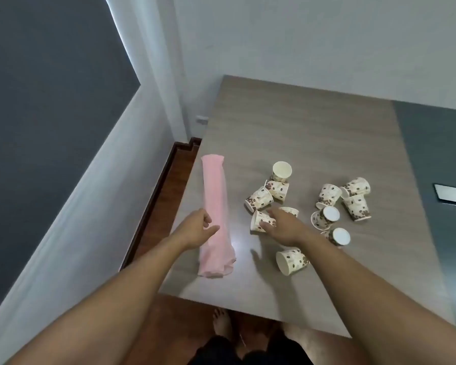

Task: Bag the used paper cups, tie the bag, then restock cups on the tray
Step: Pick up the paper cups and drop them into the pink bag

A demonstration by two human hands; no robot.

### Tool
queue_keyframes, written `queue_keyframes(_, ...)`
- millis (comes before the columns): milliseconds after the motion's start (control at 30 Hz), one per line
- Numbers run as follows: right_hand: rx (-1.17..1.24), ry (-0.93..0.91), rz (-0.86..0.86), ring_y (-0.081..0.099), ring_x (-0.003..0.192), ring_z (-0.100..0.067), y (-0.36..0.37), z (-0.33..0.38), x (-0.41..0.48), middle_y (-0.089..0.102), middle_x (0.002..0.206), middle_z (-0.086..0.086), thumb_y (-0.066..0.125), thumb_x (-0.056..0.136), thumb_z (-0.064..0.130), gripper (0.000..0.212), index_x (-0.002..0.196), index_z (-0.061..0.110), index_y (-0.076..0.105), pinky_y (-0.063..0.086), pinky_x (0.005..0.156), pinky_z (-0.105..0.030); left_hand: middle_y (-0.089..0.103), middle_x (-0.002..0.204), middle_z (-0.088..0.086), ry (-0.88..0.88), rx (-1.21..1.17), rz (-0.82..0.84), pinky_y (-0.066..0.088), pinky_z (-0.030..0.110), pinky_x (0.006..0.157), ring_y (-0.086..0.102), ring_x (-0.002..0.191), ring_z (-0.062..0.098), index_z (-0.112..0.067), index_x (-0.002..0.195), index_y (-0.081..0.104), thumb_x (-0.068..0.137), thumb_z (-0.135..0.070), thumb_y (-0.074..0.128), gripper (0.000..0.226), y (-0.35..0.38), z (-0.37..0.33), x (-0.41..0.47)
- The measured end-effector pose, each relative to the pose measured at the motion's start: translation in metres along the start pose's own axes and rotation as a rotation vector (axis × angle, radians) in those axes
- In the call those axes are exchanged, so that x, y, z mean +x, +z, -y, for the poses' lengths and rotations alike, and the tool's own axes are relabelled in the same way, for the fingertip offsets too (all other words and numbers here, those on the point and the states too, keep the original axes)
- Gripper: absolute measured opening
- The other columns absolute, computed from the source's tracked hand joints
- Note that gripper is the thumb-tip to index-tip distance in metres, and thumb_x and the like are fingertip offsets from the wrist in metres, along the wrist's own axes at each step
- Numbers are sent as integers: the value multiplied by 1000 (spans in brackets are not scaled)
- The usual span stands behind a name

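Observation:
A long pink plastic bag lies stretched along the table's left edge. My left hand rests on its lower half, fingers loosely curled, thumb out; whether it grips the bag I cannot tell. Several paper cups with a brown bean print lie scattered on the table. My right hand closes its thumb and fingers on one tipped cup. Another cup lies on its side just below that hand, and a group of cups sits to the right.
The wood-grain table stands against a white wall, its left edge beside a drop to a brown floor. A dark panel with a silvery tray corner is at the far right. My bare foot shows under the front edge.

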State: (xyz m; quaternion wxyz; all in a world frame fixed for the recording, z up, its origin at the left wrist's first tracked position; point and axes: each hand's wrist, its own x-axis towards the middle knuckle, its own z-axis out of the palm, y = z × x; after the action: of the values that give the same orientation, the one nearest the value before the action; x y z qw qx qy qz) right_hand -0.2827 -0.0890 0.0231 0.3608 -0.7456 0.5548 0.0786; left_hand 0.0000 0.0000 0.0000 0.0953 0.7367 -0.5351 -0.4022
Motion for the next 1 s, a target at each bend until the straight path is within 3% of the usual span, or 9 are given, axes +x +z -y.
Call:
queue_keyframes(100,26,0,53,57,144,-30,30,1,-2,60,155,-12,61,109,42,55,152,10,53,43,114,-36,63,118,6,-138,2,13,50,36,77,63,98,21,-17,116,53,89,-56,89,59,33,19,-7)
queue_keyframes(267,62,9,163,60,137,-26,83,4,-9,62,151,-8,62,108,40,48,148,14,55,47,111,-37,49,137,4,-303,43,132,59,44,95,60,125,29,-18,143,40,65,-75,92,109,84,41,-24)
queue_keyframes(333,61,6,197,59,138,-28,104,4,-8,61,152,-9,61,108,37,48,150,16,52,47,110,-38,51,135,2,-296,18,73,58,40,90,62,122,26,-20,142,43,75,-67,89,93,101,43,-27)
queue_keyframes(500,55,-48,201,60,137,-34,135,2,-6,53,150,-16,64,105,28,62,162,22,40,47,114,-42,70,115,4,-88,13,-132,50,30,83,70,106,25,-15,121,72,108,-20,71,14,117,52,-24)
queue_keyframes(633,69,-64,114,60,136,-32,141,1,-4,47,154,-15,68,104,32,64,163,27,43,48,117,-45,62,104,-4,133,-16,-132,44,21,81,64,94,16,-11,119,79,109,-17,69,16,107,44,-27)
queue_keyframes(733,120,-81,-4,67,123,-26,137,0,-3,64,139,-11,68,105,34,37,141,22,70,49,107,-33,66,112,-3,192,-105,-140,50,17,86,66,97,14,-15,124,78,110,-19,67,19,97,33,-31)
queue_keyframes(867,374,-11,-62,73,87,-14,129,8,-8,81,101,3,68,105,33,18,104,20,80,49,81,-28,70,129,-1,-48,-487,-197,52,16,86,67,113,14,-22,128,68,112,-26,67,17,85,0,-39)
queue_keyframes(933,550,18,-39,75,81,-11,122,11,-10,81,91,4,64,107,29,18,99,20,78,55,77,-32,66,135,-1,-131,-631,-130,52,17,84,65,118,12,-22,139,59,104,-43,78,45,83,-14,-41)
queue_keyframes(1000,744,70,-4,79,90,-17,112,16,-12,82,99,-1,56,108,24,22,103,15,75,61,78,-41,61,137,-2,-123,-631,-86,50,18,86,62,123,13,-23,147,51,89,-55,90,77,83,-20,-40)
